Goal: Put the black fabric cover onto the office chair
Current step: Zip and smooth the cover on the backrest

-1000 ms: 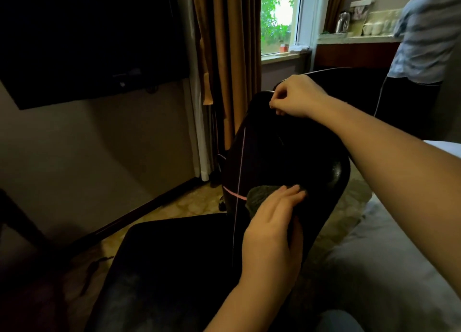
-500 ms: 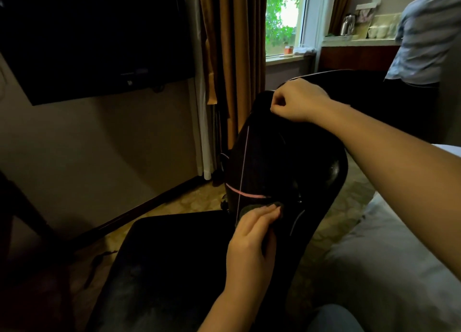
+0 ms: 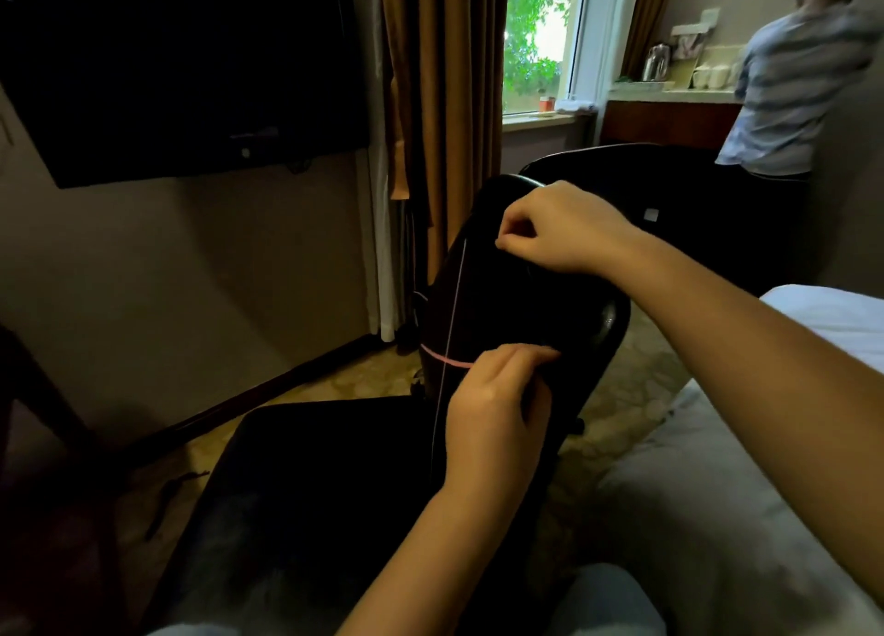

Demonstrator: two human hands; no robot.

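The office chair (image 3: 607,329) stands in front of me, its backrest upright and its dark seat (image 3: 306,482) toward me. The black fabric cover (image 3: 507,310), with thin pink seam lines, is drawn over the backrest. My right hand (image 3: 559,229) pinches the cover near the top of the backrest. My left hand (image 3: 492,410) grips the cover lower down, by the pink cross seam, fingers curled into the fabric. A glossy bare edge of the backrest shows at the right.
A wall-mounted dark TV (image 3: 182,71) is at the left, brown curtains (image 3: 440,109) and a window (image 3: 540,37) behind the chair. A white bed (image 3: 746,492) lies at the right. Another person (image 3: 794,95) stands at a counter with a kettle (image 3: 656,61). A second dark chair (image 3: 669,190) is behind.
My left hand has slid down the backrest and its straight fingers have curled into the cover. My right hand has shifted slightly lower on the top edge.
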